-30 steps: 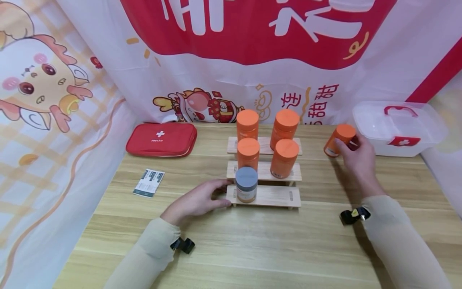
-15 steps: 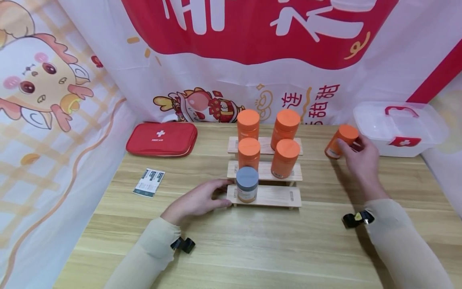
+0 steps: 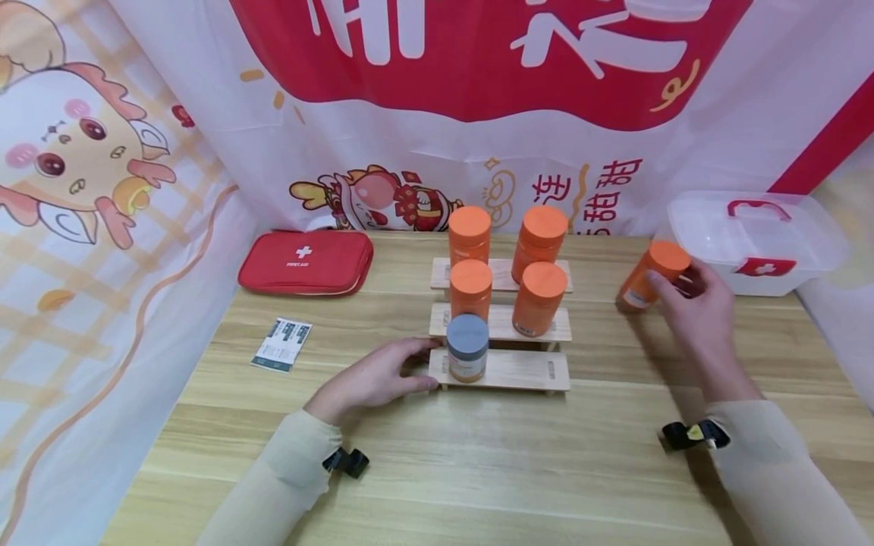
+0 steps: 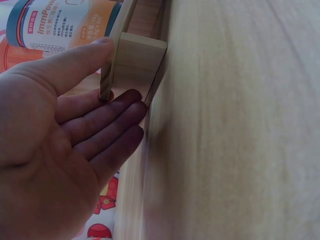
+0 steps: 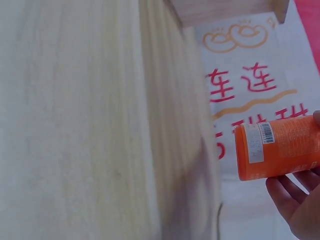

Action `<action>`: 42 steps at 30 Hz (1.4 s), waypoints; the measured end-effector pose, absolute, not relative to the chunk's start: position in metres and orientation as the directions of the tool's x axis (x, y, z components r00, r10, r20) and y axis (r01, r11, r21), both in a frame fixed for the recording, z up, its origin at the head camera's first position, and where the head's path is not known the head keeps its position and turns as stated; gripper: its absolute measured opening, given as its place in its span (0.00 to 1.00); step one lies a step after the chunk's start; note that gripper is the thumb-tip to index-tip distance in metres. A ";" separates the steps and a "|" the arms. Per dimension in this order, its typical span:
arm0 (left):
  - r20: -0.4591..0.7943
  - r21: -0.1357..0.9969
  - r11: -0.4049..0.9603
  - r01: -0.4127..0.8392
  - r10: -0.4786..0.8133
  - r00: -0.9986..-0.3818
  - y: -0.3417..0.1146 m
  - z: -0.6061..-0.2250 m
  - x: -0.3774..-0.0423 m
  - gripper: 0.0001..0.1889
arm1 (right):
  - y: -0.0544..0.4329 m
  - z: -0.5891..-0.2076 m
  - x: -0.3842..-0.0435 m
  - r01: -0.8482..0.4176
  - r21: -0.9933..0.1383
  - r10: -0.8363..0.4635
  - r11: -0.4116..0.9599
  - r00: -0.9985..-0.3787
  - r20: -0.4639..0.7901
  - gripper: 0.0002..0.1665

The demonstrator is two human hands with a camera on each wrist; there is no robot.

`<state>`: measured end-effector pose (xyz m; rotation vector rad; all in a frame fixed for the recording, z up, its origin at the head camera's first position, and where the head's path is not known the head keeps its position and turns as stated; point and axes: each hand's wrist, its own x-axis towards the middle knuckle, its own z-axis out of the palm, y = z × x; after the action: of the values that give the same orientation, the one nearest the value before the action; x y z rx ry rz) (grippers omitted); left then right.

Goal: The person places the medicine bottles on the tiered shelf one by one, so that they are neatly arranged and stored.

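Note:
On the right in the head view, my right hand holds an orange-capped pill bottle between thumb and fingers. The bottle tilts; its barcode label shows in the right wrist view, where the bottle stands apart from the tabletop. My left hand grips the left end of the lowest step of a wooden tiered stand. In the left wrist view, the thumb lies at the board's edge and the fingers lie around its end. A grey-lidded bottle stands on that step, beside my left hand.
Orange bottles stand in pairs on the middle step and the rear step. At back left lies a red first-aid pouch, with a printed card before it. A clear-lidded box stands behind my right hand.
My right hand and the orange bottle have shifted a little right and toward the front, the bottle leaning more. My left hand stays in place at the stand.

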<state>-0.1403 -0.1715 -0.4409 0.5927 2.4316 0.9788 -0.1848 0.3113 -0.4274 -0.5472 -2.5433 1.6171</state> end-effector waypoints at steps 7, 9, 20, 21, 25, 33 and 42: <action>-0.247 0.726 0.655 0.211 0.534 -0.808 -0.171 -0.440 -0.140 0.34 | 0.305 -0.415 -0.161 0.157 -0.867 0.300 0.472 -0.954 -0.010 0.44; -0.250 0.723 0.658 0.209 0.532 -0.809 -0.171 -0.440 -0.140 0.34 | 0.303 -0.412 -0.154 0.130 -0.860 0.286 0.494 -0.958 0.019 0.44; -0.243 0.730 0.650 0.212 0.536 -0.808 -0.171 -0.440 -0.141 0.34 | 0.289 -0.402 -0.123 -0.012 -0.835 0.194 0.551 -0.971 0.142 0.41; -0.242 0.730 0.650 0.213 0.537 -0.808 -0.171 -0.441 -0.141 0.34 | 0.287 -0.402 -0.121 -0.030 -0.833 0.186 0.552 -0.970 0.158 0.40; -0.237 0.727 0.650 0.224 0.543 -0.806 -0.171 -0.441 -0.141 0.34 | 0.280 -0.402 -0.112 -0.070 -0.828 0.161 0.556 -0.969 0.190 0.39; -0.232 0.735 0.639 0.228 0.552 -0.801 -0.171 -0.441 -0.140 0.35 | 0.262 -0.403 -0.099 -0.183 -0.823 0.091 0.538 -0.958 0.272 0.36; -0.244 0.734 0.645 0.211 0.541 -0.805 -0.170 -0.440 -0.139 0.35 | 0.250 -0.398 -0.084 -0.281 -0.818 0.007 0.502 -0.945 0.328 0.36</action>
<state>-0.1395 -0.1702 -0.4400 0.5894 2.4191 0.9999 -0.0839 0.2504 -0.3979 0.2309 -2.4596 1.4188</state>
